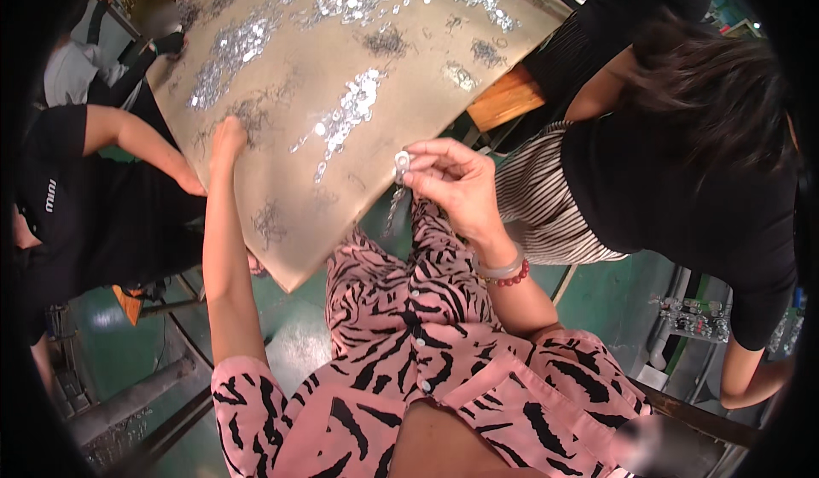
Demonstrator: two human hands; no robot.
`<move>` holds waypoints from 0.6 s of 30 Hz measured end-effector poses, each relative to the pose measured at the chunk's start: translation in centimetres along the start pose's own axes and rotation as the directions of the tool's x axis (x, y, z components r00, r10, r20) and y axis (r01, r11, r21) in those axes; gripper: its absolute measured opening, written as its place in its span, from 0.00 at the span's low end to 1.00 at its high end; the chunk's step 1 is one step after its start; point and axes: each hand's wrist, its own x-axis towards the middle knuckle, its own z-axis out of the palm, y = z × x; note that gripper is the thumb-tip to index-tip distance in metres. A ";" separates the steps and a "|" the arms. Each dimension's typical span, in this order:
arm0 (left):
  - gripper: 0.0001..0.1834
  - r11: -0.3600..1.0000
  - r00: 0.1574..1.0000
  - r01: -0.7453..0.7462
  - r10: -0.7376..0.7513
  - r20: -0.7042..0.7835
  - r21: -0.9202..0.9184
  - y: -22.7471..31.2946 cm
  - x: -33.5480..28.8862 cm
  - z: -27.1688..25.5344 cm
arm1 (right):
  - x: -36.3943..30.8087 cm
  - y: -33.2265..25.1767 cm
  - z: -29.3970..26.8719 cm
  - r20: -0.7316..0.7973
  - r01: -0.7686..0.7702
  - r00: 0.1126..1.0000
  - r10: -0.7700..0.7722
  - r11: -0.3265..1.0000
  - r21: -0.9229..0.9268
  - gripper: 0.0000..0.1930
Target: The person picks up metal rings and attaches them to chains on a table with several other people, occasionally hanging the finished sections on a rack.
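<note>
My right hand point(456, 184) is raised just off the table's near right edge. Thumb and fingers pinch a small flat silver metal tab point(402, 161) with a hole in it. Below the tab hangs a short string of shiny metal links point(394, 209). My left hand point(229, 139) reaches over the left side of the table, closed, beside a loose pile of thin dark wire pieces point(256, 113). Its fingertips are turned away, so what they grip is hidden. Between my hands lies a heap of flat silver tabs point(348, 113).
The tan tabletop point(294, 188) carries more silver tabs point(235, 47) and dark wire piles point(386, 43). Its near corner points toward me. A person in black point(682, 162) sits close on my right, another point(128, 196) on my left. A wooden stool point(508, 98) stands at the right edge.
</note>
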 end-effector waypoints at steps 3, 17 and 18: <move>0.14 0.986 0.994 -0.087 0.095 -0.054 0.145 0.2 0.0 -0.8 | -0.5 0.1 0.0 -0.016 0.044 0.999 -0.046 0.992 -0.121 0.14; 0.09 -0.237 0.855 0.440 0.404 0.324 -0.866 21.5 -21.7 -7.5 | -0.8 2.1 -0.5 -0.174 0.036 0.983 -0.065 0.985 -0.166 0.14; 0.12 -0.019 0.892 0.185 0.422 0.160 -0.983 21.3 -21.2 -6.5 | -0.7 2.2 -0.4 -0.174 0.045 0.982 -0.074 0.985 -0.167 0.14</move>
